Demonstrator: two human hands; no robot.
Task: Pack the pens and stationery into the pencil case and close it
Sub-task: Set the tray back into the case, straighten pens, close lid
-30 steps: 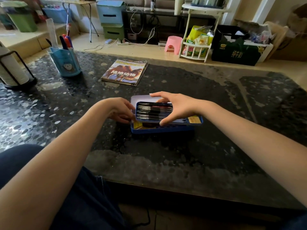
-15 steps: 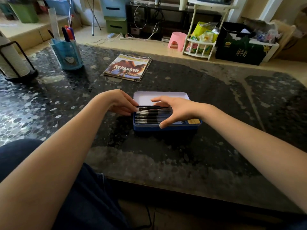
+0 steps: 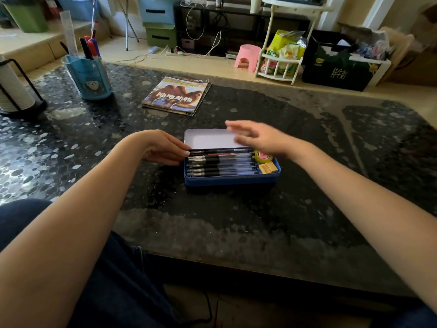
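Bare forearms, no sleeves; dark navy trousers with visible seam stitching

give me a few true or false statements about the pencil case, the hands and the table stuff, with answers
1. The case lid is open. True.
2. The pens lie across the magazine. False: they lie side by side inside the case.
3. The left hand is at the case's left end. True.
4. The right hand grips a pen. False: it is blurred, fingers spread, over the lid, holding nothing.
5. The holder lies tipped over. False: it stands upright with markers in it.
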